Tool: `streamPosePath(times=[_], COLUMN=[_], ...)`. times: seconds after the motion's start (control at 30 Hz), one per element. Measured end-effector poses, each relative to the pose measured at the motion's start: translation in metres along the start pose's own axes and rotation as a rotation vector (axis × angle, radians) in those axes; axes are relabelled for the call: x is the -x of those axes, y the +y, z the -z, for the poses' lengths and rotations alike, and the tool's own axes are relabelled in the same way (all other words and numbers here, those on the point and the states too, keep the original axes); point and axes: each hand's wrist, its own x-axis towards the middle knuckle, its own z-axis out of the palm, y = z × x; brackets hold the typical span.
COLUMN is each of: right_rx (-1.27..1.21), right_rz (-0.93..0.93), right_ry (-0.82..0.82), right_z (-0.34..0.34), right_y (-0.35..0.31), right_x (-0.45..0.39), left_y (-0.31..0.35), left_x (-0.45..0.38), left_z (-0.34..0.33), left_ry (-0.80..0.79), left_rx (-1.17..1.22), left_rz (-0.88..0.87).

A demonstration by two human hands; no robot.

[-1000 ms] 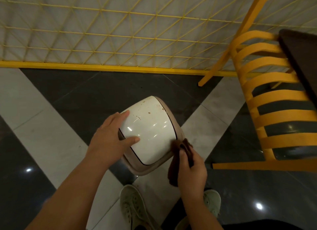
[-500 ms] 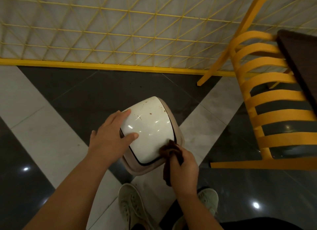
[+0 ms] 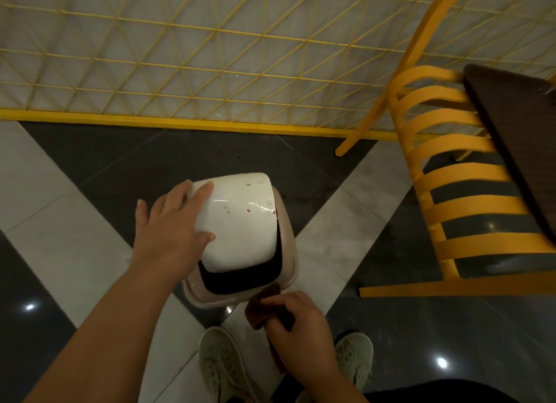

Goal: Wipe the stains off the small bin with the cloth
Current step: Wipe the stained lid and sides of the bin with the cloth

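Now left hand (image 3: 171, 231) tilts bin (image 3: 240, 222); right hand (image 3: 301, 336) grips cloth (image 3: 260, 311).

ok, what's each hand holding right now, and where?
Right hand grips the brown cloth, bunched in its fingers beside the bin rim. Left hand rests open on the white lid's left edge, not gripping.

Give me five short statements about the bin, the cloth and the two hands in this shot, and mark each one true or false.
1. The left hand rests on the bin's white lid. True.
2. The right hand is empty. False: it grips the brown cloth.
3. The lid is spotless. False: brown specks show on it.
4. The cloth is pressed on top of the lid. False: it is at the bin's near rim.
5. A yellow chair stands to the right of the bin. True.
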Motion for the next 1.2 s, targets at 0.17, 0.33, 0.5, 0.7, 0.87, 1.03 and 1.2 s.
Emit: streamPosePath(times=[0.17,0.33,0.5,0.7,0.87,1.03,1.2], right_rx=[-0.194,-0.219,-0.149,-0.019,-0.009,-0.113,-0.051], right_rz=[-0.140,0.004,0.029,0.130,0.131,0.046,0.070], right_ry=[0.425,0.375,0.278,0.338,0.338,0.333,0.336], right_z=[0.017,0.020,-0.002,0.000,0.008,-0.008,-0.007], right_y=[0.006,-0.011,-0.005,-0.013,-0.048,-0.015,-0.011], right_x=[-0.011,-0.032,-0.023,-0.045,-0.092,-0.043,-0.044], left_y=[0.002,0.007,0.010,0.009,0.008,0.009,0.008], left_x=[0.007,0.016,0.011,0.006,0.004,0.005,0.004], left_z=[0.002,0.000,-0.010,-0.016,-0.015,-0.013,-0.017], left_ry=[0.125,-0.037,-0.088,-0.062,-0.070,-0.066,-0.057], left_rx=[-0.030,-0.069,-0.073,-0.034,-0.029,-0.013,0.023], left_rz=[-0.006,-0.040,-0.006,-0.010,0.004,-0.010,-0.001])
